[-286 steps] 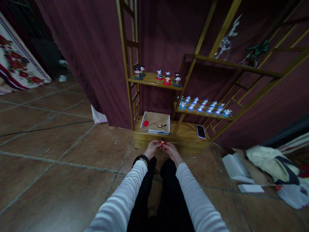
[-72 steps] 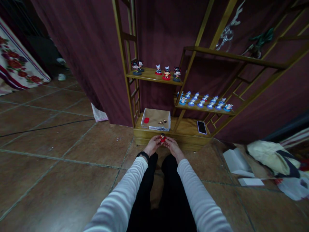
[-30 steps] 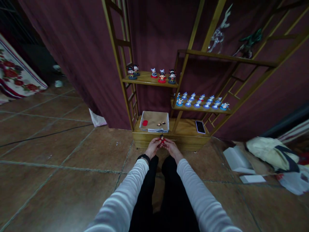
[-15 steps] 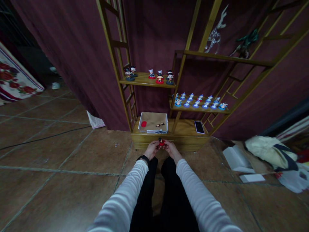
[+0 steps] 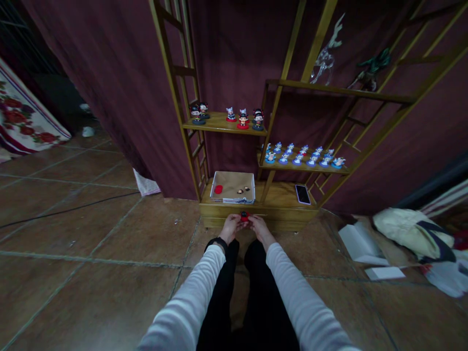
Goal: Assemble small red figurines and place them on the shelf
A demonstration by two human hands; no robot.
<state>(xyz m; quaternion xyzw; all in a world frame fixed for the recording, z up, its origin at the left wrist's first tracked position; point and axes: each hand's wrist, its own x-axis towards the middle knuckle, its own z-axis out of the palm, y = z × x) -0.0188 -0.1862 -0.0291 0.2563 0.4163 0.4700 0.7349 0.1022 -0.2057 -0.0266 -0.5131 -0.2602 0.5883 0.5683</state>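
Observation:
Between my two hands is a small figurine (image 5: 244,216) with a dark head and a red base. My left hand (image 5: 231,227) is closed on its left side, and my right hand (image 5: 259,226) pinches it from the right. Just beyond my hands, a shallow cardboard box (image 5: 234,200) rests on the low wooden cabinet. Inside it lie a red disc (image 5: 218,189) and two small figurine pieces (image 5: 240,191). Finer details of the held figurine are too small to make out.
Several dark-haired figurines (image 5: 243,121) stand on the left shelf (image 5: 223,127). Blue-and-white figurines (image 5: 313,160) fill the lower right shelf. A phone (image 5: 302,194) lies on the cabinet. White boxes (image 5: 360,243) and bags (image 5: 409,231) are on the floor at right.
The figurine has turned in my fingers, so its dark head now faces me more. Both hands keep their hold. The view has shifted slightly.

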